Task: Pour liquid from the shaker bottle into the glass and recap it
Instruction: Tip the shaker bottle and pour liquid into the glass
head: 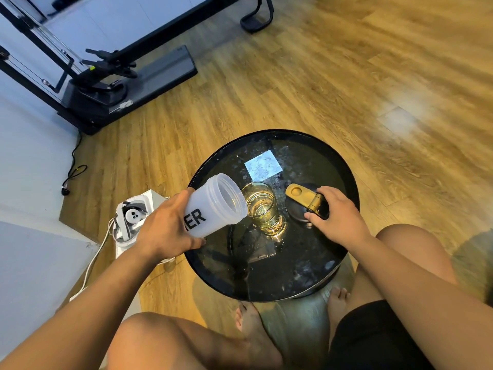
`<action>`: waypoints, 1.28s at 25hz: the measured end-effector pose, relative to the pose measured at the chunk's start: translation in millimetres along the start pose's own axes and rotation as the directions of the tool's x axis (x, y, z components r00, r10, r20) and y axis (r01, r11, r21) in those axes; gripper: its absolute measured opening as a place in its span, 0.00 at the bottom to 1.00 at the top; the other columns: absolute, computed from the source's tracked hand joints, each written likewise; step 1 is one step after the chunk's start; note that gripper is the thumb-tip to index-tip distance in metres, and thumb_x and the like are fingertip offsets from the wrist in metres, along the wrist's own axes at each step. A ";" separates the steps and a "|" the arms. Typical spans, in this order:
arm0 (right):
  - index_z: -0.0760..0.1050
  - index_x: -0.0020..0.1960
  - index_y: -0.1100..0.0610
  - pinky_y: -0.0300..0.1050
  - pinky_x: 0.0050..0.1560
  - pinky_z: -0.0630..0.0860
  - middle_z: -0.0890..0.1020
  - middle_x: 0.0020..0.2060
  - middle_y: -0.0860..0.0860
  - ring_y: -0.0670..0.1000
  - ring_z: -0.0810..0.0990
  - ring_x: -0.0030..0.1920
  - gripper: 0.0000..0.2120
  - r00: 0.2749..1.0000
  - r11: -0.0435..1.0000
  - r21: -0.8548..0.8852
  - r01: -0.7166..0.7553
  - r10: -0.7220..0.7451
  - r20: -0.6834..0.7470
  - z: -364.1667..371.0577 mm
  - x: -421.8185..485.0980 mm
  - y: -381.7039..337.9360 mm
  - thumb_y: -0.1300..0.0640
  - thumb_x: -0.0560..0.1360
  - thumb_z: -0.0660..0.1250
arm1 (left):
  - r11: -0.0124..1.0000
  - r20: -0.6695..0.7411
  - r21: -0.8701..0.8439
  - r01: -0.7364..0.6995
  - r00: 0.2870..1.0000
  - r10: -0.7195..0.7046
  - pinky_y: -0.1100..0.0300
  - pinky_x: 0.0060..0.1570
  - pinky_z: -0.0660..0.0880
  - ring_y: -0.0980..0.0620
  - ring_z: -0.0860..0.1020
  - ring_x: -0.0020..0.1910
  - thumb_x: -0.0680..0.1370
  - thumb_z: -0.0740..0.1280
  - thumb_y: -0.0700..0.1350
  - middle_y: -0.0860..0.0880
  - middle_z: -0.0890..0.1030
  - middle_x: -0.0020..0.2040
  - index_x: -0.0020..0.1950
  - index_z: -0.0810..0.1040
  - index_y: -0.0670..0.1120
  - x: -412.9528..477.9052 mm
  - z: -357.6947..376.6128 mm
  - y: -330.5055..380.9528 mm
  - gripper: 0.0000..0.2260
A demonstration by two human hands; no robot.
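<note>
Pour nearly finished, cap not yet back on.

The glass [262,208] on the round black table [344,166] holds yellowish liquid. The shaker bottle [216,204] looks almost drained, with only a yellow trace at its lip, so pouring seems about done and recapping remains. The left hand [168,225] wraps around the bottle's base left of the glass and holds it tipped on its side, the open mouth just over the glass rim. Right of the glass, the right hand [338,212] curls over the black lid [294,210] with its gold flip cap, thumb and fingers gripping its edge on the tabletop.
</note>
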State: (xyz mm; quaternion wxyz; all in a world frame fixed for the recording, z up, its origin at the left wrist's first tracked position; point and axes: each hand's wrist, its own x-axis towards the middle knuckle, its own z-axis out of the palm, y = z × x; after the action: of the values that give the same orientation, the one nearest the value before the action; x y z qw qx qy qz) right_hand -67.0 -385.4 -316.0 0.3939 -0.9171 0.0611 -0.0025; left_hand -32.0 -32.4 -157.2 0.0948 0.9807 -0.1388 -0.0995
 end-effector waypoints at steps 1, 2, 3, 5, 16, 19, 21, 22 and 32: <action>0.67 0.71 0.55 0.45 0.63 0.68 0.70 0.69 0.51 0.53 0.71 0.67 0.32 1.000 1.000 0.001 0.000 0.000 0.000 -0.2 -0.1 0.1 0.46 0.72 0.73 | 1.000 0.000 0.000 -0.001 1.000 0.001 0.44 0.46 0.83 0.47 0.78 0.53 0.58 0.83 0.54 0.52 0.76 0.55 0.69 0.66 0.56 0.1 -0.1 0.0 0.44; 0.67 0.71 0.55 0.45 0.63 0.68 0.70 0.69 0.51 0.53 0.71 0.67 0.32 1.000 1.000 0.001 -0.001 0.001 0.001 -0.2 -0.1 0.2 0.46 0.72 0.73 | 1.000 0.000 0.002 -0.002 1.000 0.002 0.44 0.46 0.83 0.47 0.78 0.53 0.57 0.82 0.55 0.52 0.77 0.55 0.69 0.66 0.56 0.2 -0.1 0.1 0.44; 0.67 0.71 0.54 0.46 0.64 0.68 0.70 0.69 0.51 0.53 0.71 0.67 0.32 1.000 1.000 0.001 -0.002 0.002 0.003 -0.1 -0.2 0.1 0.46 0.72 0.73 | 1.000 0.000 0.005 -0.004 1.000 0.004 0.44 0.46 0.83 0.47 0.78 0.53 0.57 0.82 0.55 0.52 0.77 0.55 0.69 0.65 0.56 0.4 -0.1 0.1 0.44; 0.67 0.71 0.54 0.46 0.63 0.69 0.70 0.69 0.51 0.53 0.71 0.67 0.32 1.000 1.000 -0.003 -0.004 0.004 0.005 0.4 0.0 0.2 0.45 0.72 0.73 | 1.000 0.000 0.005 -0.008 1.000 0.008 0.44 0.47 0.83 0.47 0.78 0.53 0.58 0.82 0.55 0.52 0.77 0.55 0.69 0.65 0.56 0.7 0.1 0.1 0.44; 0.66 0.71 0.53 0.45 0.64 0.69 0.70 0.70 0.50 0.52 0.70 0.67 0.33 1.000 1.000 -0.014 -0.008 0.008 0.002 0.7 0.2 0.3 0.44 0.72 0.73 | 1.000 0.000 0.009 -0.029 1.000 0.029 0.44 0.45 0.83 0.47 0.79 0.53 0.57 0.81 0.55 0.52 0.77 0.55 0.68 0.66 0.56 1.9 0.5 -0.3 0.43; 0.66 0.71 0.54 0.45 0.64 0.69 0.70 0.70 0.50 0.52 0.70 0.67 0.33 1.000 1.000 -0.016 -0.007 0.007 0.001 0.6 0.3 0.4 0.44 0.72 0.73 | 0.999 0.000 0.001 -0.032 0.999 0.032 0.45 0.45 0.83 0.48 0.78 0.53 0.58 0.82 0.54 0.53 0.76 0.54 0.67 0.66 0.56 2.4 0.2 1.6 0.42; 0.66 0.71 0.53 0.45 0.63 0.69 0.69 0.70 0.50 0.52 0.71 0.67 0.33 1.000 1.000 -0.018 -0.008 0.008 0.004 0.4 0.4 0.5 0.44 0.72 0.73 | 0.999 -0.004 0.004 -0.040 0.999 0.040 0.45 0.45 0.83 0.48 0.78 0.52 0.58 0.82 0.53 0.53 0.76 0.54 0.67 0.66 0.56 2.8 -0.3 3.2 0.42; 0.66 0.71 0.53 0.46 0.63 0.69 0.69 0.70 0.50 0.52 0.71 0.67 0.33 1.000 1.000 -0.017 -0.009 0.009 0.006 0.2 0.5 0.5 0.44 0.72 0.73 | 0.999 -0.005 0.004 -0.042 0.999 0.042 0.45 0.45 0.83 0.47 0.78 0.52 0.58 0.82 0.53 0.53 0.76 0.54 0.67 0.66 0.55 3.2 -0.5 3.2 0.42; 0.67 0.71 0.53 0.45 0.62 0.69 0.70 0.69 0.49 0.52 0.71 0.66 0.33 1.000 1.000 -0.008 -0.007 0.007 0.002 -0.8 0.1 -0.4 0.45 0.71 0.73 | 0.999 -0.001 0.022 -0.048 0.999 0.048 0.44 0.45 0.83 0.46 0.79 0.53 0.57 0.81 0.54 0.52 0.77 0.55 0.69 0.65 0.56 4.0 -1.9 1.8 0.44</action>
State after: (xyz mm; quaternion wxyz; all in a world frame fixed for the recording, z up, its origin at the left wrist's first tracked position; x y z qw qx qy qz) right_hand -66.9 -385.7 -315.1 0.3901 -0.9186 0.0638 0.0000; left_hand -28.3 -34.9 -155.6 0.0867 0.9781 -0.1635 -0.0949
